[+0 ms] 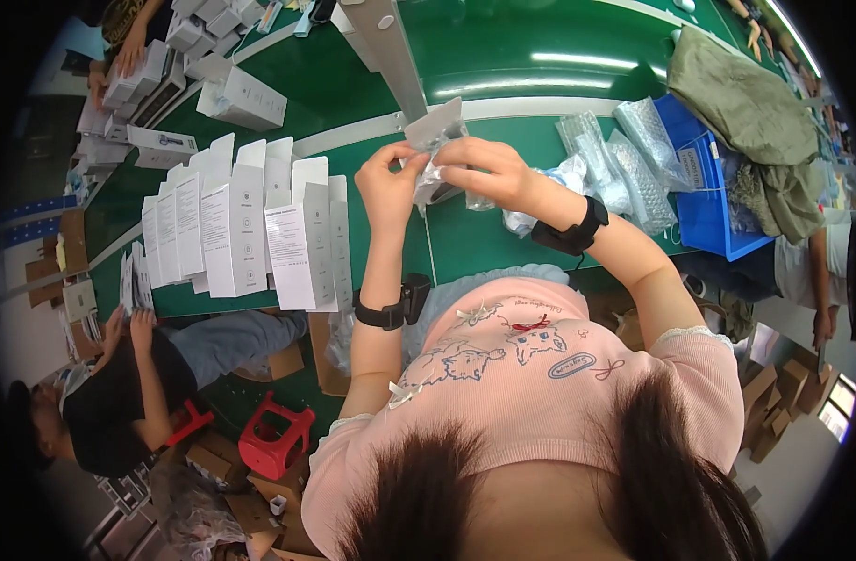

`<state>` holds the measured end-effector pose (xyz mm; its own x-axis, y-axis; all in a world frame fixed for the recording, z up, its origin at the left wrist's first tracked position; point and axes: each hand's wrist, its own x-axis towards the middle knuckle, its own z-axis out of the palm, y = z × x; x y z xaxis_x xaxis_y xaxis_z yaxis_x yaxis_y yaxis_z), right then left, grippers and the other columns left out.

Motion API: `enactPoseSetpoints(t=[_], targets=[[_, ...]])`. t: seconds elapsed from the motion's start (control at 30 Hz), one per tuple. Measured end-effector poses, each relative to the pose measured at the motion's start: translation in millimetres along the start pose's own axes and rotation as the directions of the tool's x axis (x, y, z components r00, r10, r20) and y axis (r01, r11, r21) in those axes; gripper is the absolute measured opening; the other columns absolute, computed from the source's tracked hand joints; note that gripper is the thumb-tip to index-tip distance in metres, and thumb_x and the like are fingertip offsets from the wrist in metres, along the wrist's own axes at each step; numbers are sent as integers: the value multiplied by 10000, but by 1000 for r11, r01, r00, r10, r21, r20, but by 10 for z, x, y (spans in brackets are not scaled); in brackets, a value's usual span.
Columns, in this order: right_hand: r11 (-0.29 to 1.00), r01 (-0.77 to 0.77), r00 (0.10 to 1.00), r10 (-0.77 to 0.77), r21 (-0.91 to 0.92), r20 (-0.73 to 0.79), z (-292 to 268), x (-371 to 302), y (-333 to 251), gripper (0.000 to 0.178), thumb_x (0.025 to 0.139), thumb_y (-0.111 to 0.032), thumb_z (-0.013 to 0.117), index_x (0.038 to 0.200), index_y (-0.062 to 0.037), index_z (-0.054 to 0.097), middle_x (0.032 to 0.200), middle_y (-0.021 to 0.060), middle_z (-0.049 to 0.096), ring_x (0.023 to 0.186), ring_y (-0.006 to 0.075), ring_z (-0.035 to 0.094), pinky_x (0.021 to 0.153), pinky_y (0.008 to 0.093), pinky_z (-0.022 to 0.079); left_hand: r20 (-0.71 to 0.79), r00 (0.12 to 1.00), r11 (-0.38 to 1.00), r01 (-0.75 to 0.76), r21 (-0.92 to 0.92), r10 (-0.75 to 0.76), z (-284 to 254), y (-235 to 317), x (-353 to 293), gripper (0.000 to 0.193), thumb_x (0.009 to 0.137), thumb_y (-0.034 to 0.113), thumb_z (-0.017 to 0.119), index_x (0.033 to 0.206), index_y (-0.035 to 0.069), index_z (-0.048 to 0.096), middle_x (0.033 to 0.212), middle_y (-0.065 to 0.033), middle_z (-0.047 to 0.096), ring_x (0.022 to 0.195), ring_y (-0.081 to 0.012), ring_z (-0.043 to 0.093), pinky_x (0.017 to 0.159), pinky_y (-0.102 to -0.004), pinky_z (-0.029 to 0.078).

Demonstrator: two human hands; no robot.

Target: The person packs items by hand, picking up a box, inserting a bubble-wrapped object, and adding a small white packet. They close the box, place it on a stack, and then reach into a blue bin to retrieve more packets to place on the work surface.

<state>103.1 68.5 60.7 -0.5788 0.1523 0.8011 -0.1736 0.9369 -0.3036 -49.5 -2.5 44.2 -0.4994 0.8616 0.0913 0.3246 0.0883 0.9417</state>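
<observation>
Above the green table, a clear plastic bag [426, 192] with something greyish inside is between my two hands. My left hand [389, 184] pinches the bag's left edge with thumb and index finger. From the other side my right hand [489, 171] grips it, fingers bent over the plastic. A white cardboard flap [435, 125] stands up just behind the fingertips; the rest of that piece is hidden by the hands and bag. What the bag contains is too covered to name. Beside my right wrist lie several bubble-wrap pouches [596, 168].
Rows of upright white boxes [232, 234] with raised flaps stand left of my hands. A blue bin [727, 210] and an olive cloth [741, 93] are at the right. A metal post [386, 56] rises ahead. A person [120, 374] sits at the left, near a red stool [277, 435].
</observation>
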Motion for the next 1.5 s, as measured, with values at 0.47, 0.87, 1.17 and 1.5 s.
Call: enactPoseSetpoints(t=[0.47, 0.87, 1.17, 1.5], targets=[[940, -117, 917, 226, -320, 330, 80, -53, -36, 262, 682, -256, 665, 839, -55, 609, 833, 49, 545, 854, 189, 501, 797, 324, 377, -7, 999, 996, 33, 82, -33, 17, -98, 56, 121, 653, 42, 685, 719, -28, 612, 813, -109, 641, 723, -186, 600, 655, -266, 436], [924, -111, 477, 372, -365, 797, 35, 115, -14, 404, 658, -242, 693, 980, -38, 561, 960, 90, 514, 880, 214, 499, 813, 357, 370, 70, 997, 988, -34, 148, 24, -81, 14, 129, 232, 688, 83, 685, 891, 2, 607, 921, -109, 618, 821, -194, 587, 727, -275, 445], [742, -630, 776, 607, 228, 172, 159, -556, 573, 1001, 577, -198, 776, 1359, -45, 171, 1326, 184, 276, 1238, 303, 283, 1009, 355, 253, -64, 998, 229, 66, 971, -14, -1043, -292, -48, 982, 522, 177, 800, 1332, 70, 256, 1387, -195, 185, 1256, -392, 199, 993, -507, 207], [536, -729, 530, 836, 426, -145, -850, -534, 2127, 1111, 555, -154, 786, 1391, -80, 58, 1390, 151, 227, 1251, 269, 291, 1003, 357, 292, 150, 963, 446, -37, 894, -222, 14, 40, -192, 1049, 520, 214, 799, 1363, 88, 186, 1393, -209, 134, 1224, -431, 213, 944, -553, 245]])
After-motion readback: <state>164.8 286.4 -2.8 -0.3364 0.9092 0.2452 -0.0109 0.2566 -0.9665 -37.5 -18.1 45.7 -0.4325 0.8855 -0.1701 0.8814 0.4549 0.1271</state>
